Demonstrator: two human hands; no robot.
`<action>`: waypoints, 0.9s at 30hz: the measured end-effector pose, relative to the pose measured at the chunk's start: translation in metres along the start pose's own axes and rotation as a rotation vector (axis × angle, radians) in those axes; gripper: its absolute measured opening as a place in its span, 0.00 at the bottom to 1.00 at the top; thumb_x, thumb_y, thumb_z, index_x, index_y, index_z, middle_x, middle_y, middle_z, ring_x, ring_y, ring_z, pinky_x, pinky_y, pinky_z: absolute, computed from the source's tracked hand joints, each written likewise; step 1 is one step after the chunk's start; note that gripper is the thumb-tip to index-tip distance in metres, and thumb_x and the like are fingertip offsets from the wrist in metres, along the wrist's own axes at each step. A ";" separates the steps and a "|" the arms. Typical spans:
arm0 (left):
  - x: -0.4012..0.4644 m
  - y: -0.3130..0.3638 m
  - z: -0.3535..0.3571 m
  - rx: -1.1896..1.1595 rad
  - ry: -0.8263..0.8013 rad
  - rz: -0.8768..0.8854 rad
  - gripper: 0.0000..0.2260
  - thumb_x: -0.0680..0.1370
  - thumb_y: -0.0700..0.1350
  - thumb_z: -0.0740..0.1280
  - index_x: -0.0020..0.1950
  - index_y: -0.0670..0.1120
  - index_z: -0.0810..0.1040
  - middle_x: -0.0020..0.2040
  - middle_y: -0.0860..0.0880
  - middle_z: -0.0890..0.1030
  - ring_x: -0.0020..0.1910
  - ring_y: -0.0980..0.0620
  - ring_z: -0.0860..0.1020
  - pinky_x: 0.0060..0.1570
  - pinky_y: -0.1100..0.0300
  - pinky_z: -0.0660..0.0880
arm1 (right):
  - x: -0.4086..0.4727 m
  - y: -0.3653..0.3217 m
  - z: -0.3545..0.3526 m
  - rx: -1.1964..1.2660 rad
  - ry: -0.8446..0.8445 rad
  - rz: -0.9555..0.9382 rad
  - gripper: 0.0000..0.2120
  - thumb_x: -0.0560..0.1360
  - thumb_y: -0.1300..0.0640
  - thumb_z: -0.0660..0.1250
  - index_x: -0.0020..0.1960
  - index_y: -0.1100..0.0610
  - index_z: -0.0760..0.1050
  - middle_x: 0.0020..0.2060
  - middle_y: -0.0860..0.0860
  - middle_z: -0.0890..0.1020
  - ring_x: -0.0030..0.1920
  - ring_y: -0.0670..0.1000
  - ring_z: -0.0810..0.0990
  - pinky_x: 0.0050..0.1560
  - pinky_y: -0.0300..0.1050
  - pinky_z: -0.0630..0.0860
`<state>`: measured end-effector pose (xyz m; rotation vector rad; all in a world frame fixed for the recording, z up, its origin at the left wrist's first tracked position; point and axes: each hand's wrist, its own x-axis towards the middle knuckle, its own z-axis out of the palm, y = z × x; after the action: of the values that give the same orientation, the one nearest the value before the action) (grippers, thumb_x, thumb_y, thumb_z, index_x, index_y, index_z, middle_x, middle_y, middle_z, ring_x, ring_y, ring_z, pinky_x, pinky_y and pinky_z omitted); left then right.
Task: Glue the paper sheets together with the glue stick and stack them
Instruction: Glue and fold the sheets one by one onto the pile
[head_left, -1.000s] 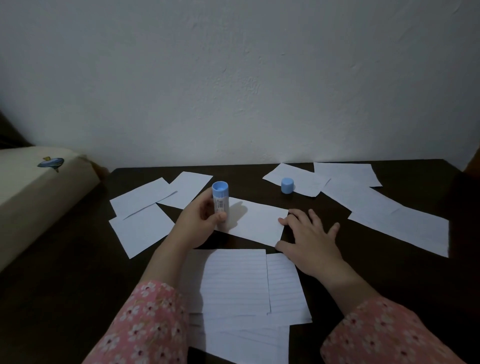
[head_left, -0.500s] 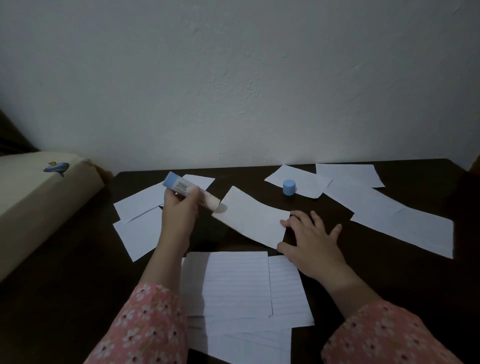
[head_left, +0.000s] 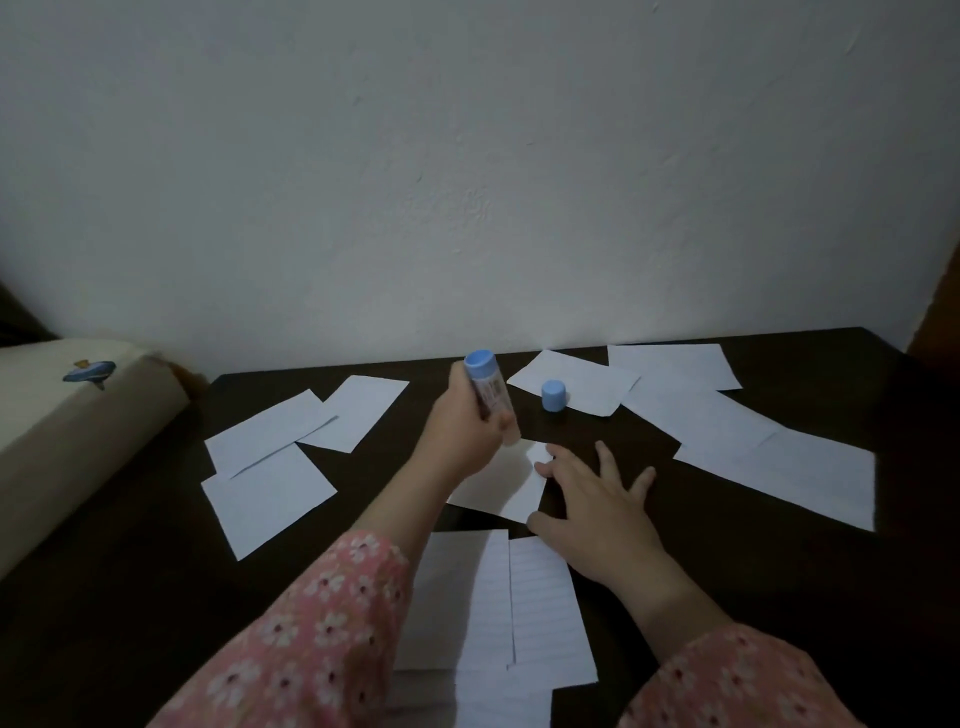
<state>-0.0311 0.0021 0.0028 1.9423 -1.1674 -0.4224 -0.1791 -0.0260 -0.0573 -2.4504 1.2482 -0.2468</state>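
Observation:
My left hand (head_left: 462, 431) grips an uncapped glue stick (head_left: 488, 392) with a blue base, tilted, its tip down at the top right part of a white paper sheet (head_left: 511, 488) in the middle of the dark table (head_left: 130, 597). My right hand (head_left: 597, 499) lies flat with fingers spread, pressing that sheet's right edge. The blue cap (head_left: 553, 396) stands on a sheet behind. A stack of lined sheets (head_left: 498, 613) lies near me between my arms.
Loose sheets lie at the left (head_left: 270, 483), back left (head_left: 353, 413) and right (head_left: 753, 452) of the table. A cream cushion (head_left: 67, 431) with a small blue figure borders the table's left. A white wall stands behind.
My left hand swung the glue stick from the sheet's left end across to its right end, the blue base now pointing up. The right hand stayed on the sheet's edge.

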 end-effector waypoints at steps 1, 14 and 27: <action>0.003 0.000 0.003 0.020 -0.008 0.014 0.22 0.76 0.41 0.69 0.66 0.47 0.63 0.65 0.45 0.74 0.64 0.46 0.73 0.55 0.57 0.73 | 0.001 0.000 0.000 -0.002 0.001 -0.002 0.27 0.76 0.43 0.62 0.73 0.43 0.61 0.77 0.41 0.51 0.77 0.56 0.39 0.69 0.73 0.35; 0.012 -0.004 0.016 0.192 -0.205 0.195 0.22 0.76 0.40 0.69 0.65 0.50 0.63 0.60 0.48 0.77 0.60 0.51 0.76 0.54 0.60 0.73 | -0.001 -0.001 0.000 -0.050 -0.013 -0.017 0.28 0.76 0.41 0.58 0.74 0.45 0.59 0.78 0.44 0.48 0.77 0.58 0.38 0.68 0.74 0.36; 0.026 -0.022 -0.017 0.228 -0.188 0.094 0.30 0.76 0.38 0.67 0.74 0.52 0.58 0.68 0.46 0.73 0.68 0.46 0.70 0.62 0.50 0.70 | 0.000 -0.003 0.000 -0.108 -0.036 0.006 0.29 0.76 0.38 0.56 0.75 0.44 0.57 0.78 0.44 0.48 0.77 0.58 0.38 0.68 0.74 0.37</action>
<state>0.0061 -0.0064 -0.0010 2.0655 -1.4772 -0.4457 -0.1766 -0.0245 -0.0563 -2.5294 1.2839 -0.1364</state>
